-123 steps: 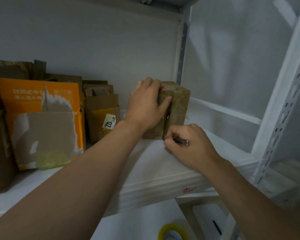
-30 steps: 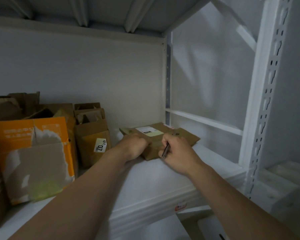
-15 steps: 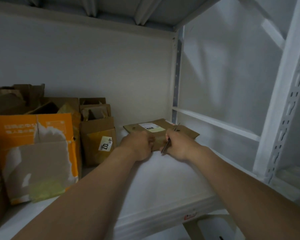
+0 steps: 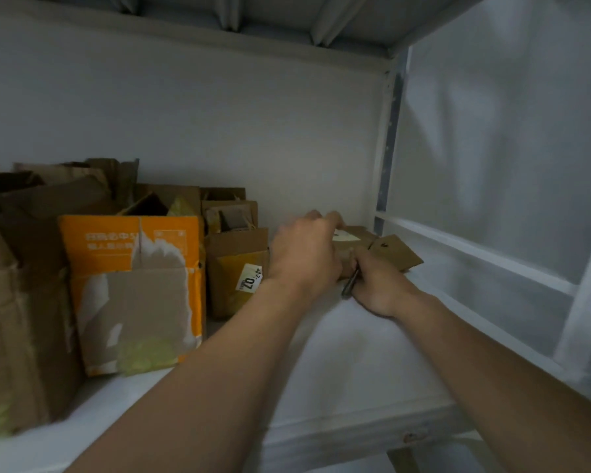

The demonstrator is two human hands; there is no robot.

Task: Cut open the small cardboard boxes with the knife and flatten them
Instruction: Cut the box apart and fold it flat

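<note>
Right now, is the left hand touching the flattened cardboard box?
Touching. The head view shows the left hand lying on the flattened cardboard box, fingers curled over its far edge beside the white label.

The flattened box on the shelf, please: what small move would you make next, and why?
Probably slide the box left to the other boxes. It already lies flat on the shelf under the left hand, and the right hand holds the knife at its near edge.
</note>
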